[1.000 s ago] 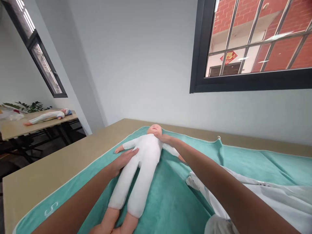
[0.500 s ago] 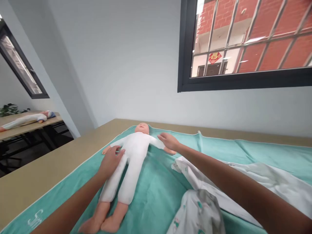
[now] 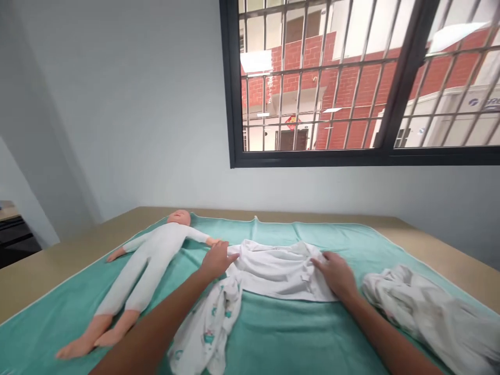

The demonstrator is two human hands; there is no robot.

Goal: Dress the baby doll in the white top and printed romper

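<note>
A baby doll [image 3: 145, 258] in a white bodysuit lies on its back at the left of a teal towel [image 3: 281, 328]. To its right a white baby garment [image 3: 273, 271] lies spread flat. My left hand [image 3: 216, 259] rests on the garment's left edge, close to the doll's outstretched hand, fingers extended. My right hand [image 3: 336, 272] lies flat on the garment's right edge, fingers spread. Neither hand holds anything.
A patterned white cloth [image 3: 211, 323] lies crumpled in front of the garment. Another bunched white cloth [image 3: 422, 307] sits at the right. The towel covers a tan table [image 3: 50, 265] against a grey wall, under a barred window [image 3: 351, 83].
Both hands left the doll and moved right onto the white garment. The view has turned right, so the doll now lies at the left.
</note>
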